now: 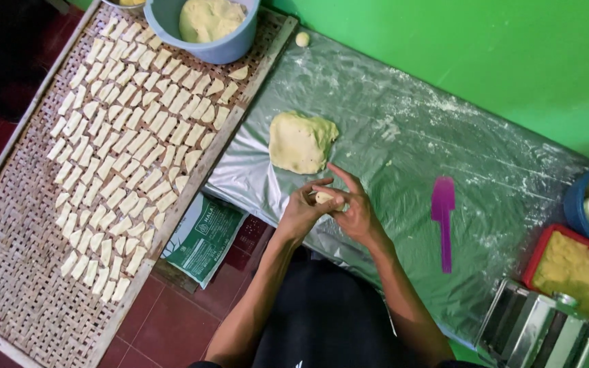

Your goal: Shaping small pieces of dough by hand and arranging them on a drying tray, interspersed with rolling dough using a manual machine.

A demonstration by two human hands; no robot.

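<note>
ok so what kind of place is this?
Probably a home or small-scale snack-making spot on a tiled floor: a woven tray lined with cut dough pieces, a floured plastic sheet as work surface, and a metal pasta roller.

The left hand [301, 212] and right hand [354, 208] meet over the floured, plastic-covered counter [403, 143], fingers [326, 189] pinching a small pale dough piece [323, 197]. A flattened yellow dough slab [301, 142] lies just beyond; a purple plastic spatula [442, 219] rests to the right.
</note>
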